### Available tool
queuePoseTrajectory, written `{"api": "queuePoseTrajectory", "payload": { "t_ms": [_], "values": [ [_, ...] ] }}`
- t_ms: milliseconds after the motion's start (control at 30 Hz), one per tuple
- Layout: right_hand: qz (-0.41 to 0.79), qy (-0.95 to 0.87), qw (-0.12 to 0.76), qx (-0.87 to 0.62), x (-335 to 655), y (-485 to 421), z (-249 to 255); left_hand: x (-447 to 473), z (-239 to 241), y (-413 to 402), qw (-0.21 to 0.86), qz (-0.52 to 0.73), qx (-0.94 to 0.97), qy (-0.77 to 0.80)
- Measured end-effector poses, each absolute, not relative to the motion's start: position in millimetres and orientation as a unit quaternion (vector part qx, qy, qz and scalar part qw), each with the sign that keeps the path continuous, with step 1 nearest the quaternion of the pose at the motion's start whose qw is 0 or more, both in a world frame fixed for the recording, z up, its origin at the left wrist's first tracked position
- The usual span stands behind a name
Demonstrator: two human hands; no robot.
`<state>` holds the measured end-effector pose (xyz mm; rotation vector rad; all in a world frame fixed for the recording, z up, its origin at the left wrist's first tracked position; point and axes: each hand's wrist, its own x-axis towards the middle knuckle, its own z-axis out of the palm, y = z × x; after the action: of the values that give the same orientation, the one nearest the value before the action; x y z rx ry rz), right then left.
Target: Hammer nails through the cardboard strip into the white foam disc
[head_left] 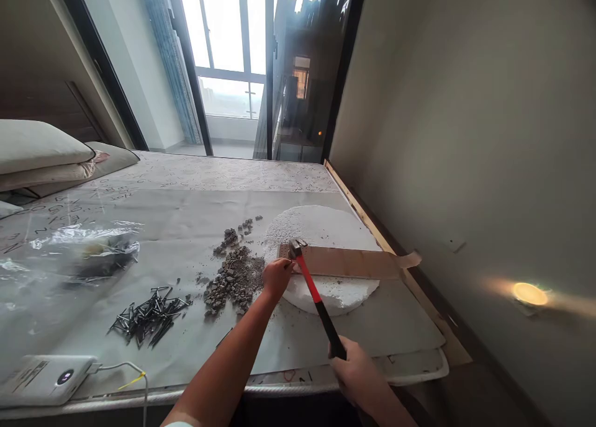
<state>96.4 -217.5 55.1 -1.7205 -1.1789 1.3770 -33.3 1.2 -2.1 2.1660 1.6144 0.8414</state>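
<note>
My right hand [357,374] is wrapped round the black lower handle of a red and black hammer [315,290]. Its metal head lies over the left end of a flat brown strip [351,262], which looks like cardboard or thin board. Just beside the hammer head, my left hand [278,277] is closed in a pinch at the strip's left end; what its fingers hold is too small to make out. Under the strip is a round white slab [321,225], foam-like and crumbly. Left of it lies a heap of grey gravel [235,278], and farther left a pile of nails [148,315].
Everything rests on a grey sheet [190,222] over a mattress. A clear plastic bag [93,253] with dark contents lies at the left, a white power bank [49,379] with a cable at the front left. A wooden rail [367,219] and wall border the right.
</note>
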Motion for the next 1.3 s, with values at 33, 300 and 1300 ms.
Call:
{"api": "queuePoseTrajectory", "payload": {
  "t_ms": [33,300,1300],
  "values": [
    [0.523,-0.448,0.324,-0.649,95.5,-217.8,58.0,-33.6,-2.5,1.1,0.155,0.293,0.756,0.563],
    [0.538,-0.417,0.321,-0.659,89.9,-216.4,65.9,-33.5,0.5,-0.1,0.157,0.268,0.757,0.574],
    [0.469,-0.437,0.347,-0.685,91.1,-218.1,46.8,-35.5,-1.1,0.5,0.143,0.265,0.772,0.56]
  ]
}}
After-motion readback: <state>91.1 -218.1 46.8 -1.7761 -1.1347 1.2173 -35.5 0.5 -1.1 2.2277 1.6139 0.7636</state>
